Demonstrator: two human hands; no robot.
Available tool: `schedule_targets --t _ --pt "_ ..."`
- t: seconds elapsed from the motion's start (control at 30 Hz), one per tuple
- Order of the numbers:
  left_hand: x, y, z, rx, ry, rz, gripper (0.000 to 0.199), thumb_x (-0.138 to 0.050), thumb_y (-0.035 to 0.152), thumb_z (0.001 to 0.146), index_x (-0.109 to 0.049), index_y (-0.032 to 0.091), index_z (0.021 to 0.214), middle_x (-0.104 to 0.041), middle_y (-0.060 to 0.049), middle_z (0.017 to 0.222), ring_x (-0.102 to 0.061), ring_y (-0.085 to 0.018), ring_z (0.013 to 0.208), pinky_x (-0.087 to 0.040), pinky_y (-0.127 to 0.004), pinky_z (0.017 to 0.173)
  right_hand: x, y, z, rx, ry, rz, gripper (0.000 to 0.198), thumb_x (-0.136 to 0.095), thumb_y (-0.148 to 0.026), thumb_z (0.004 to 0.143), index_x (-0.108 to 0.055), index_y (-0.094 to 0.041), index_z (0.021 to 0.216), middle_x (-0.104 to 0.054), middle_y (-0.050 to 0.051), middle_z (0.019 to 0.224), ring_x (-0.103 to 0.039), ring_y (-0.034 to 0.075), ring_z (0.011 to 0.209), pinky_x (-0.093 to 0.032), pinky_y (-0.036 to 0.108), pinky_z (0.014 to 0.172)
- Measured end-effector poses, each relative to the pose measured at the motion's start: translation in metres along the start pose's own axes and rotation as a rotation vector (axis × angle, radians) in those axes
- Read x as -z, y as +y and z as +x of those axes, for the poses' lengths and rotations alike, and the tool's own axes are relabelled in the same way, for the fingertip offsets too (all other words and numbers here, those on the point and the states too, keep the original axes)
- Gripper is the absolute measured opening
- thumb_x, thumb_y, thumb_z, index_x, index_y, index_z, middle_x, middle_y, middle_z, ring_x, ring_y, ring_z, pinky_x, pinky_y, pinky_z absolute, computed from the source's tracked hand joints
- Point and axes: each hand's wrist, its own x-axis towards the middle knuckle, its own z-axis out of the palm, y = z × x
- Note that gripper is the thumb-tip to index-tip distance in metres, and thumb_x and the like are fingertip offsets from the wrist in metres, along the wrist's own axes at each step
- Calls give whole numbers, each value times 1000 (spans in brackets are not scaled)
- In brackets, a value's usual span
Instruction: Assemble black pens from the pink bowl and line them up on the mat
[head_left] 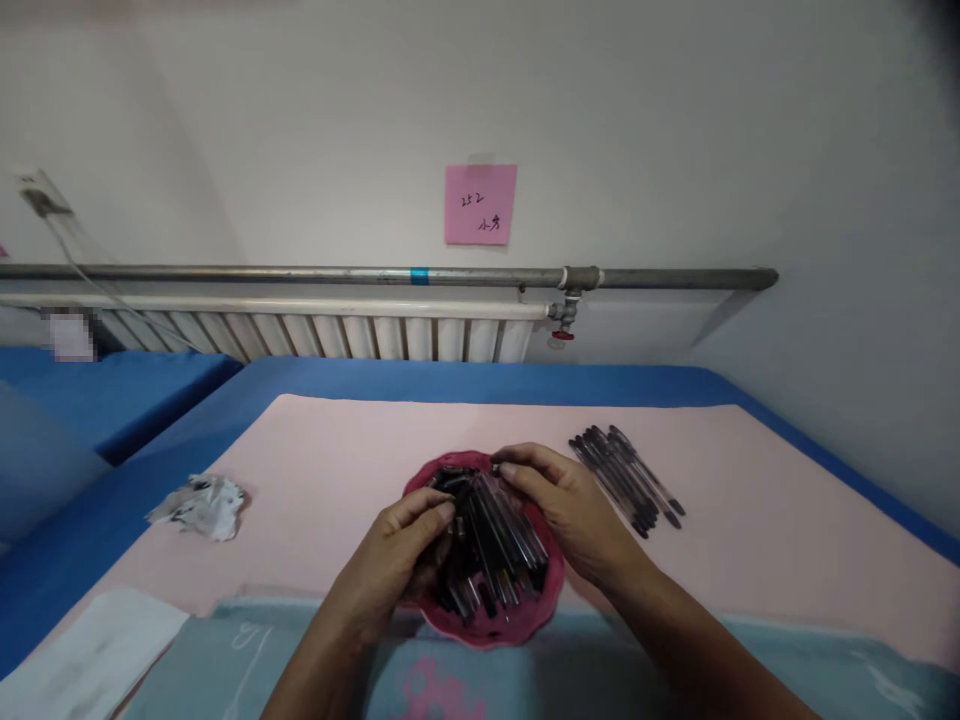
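Observation:
A round pink basket (504, 633) with a wavy rim holds many clear pen barrels (499, 535) and small black parts, heaped together. Over its left side is my left hand (409, 545), its thumb and fingertips pinched together; whatever is between them is too dark and small to name. My right hand (559, 500) reaches over the upper right rim, thumb against forefinger, with a small dark piece at the tips that I cannot make out. Right of that hand, several black-capped pens (626, 480) lie side by side on the pink cover.
The pink cover (330, 450) lies on a blue surface (480, 380). Crumpled paper (202, 505) is at the left, near a white sheet (94, 650). A teal patterned cloth (240, 655) runs along the front. Behind stand a radiator (390, 335) and a metal pipe (300, 273).

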Motion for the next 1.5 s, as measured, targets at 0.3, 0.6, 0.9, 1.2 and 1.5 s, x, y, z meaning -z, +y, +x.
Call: schedule_targets --t 0.3,0.6,0.9,1.2,1.5 --pt "2 -2 0 -3 -40 83 23 -63 40 76 -60 17 81 -36 7 49 -24 -3 35 -12 -18 36 2 2 1 -38 -98 108 16 -62 -30 73 -67 -19 82 -65 0 77 -58 14 71 -46 29 70" --pt "1 -4 0 8 -48 88 26 -65 41 74 -60 17 80 -37 8 48 -25 -3 36 -11 -18 37 1 1 -1 -95 -152 98 15 -63 -30 72 -67 -19 82 -66 0 77 -59 14 71 -47 28 69" --pt "1 1 -4 60 -84 95 25 -66 40 72 -60 17 77 -36 8 44 -22 -2 32 -9 -18 34 11 -10 0 -82 -269 -123 12 -62 -28 70 -66 -19 77 -64 -2 72 -57 14 69 -45 27 66" --pt "8 0 -8 155 -179 36 22 -62 39 77 -54 19 77 -42 7 47 -18 0 30 -5 -18 33 16 -18 -1 -73 -345 -132 14 -63 -29 69 -67 -19 78 -64 -1 73 -57 14 70 -45 27 68" --pt "6 1 -8 160 -192 4 24 -63 41 76 -53 19 77 -41 7 46 -18 -1 29 -6 -17 32 11 -13 -3 -123 -315 2 17 -68 -30 65 -66 -19 78 -64 -2 72 -56 13 68 -45 27 67"
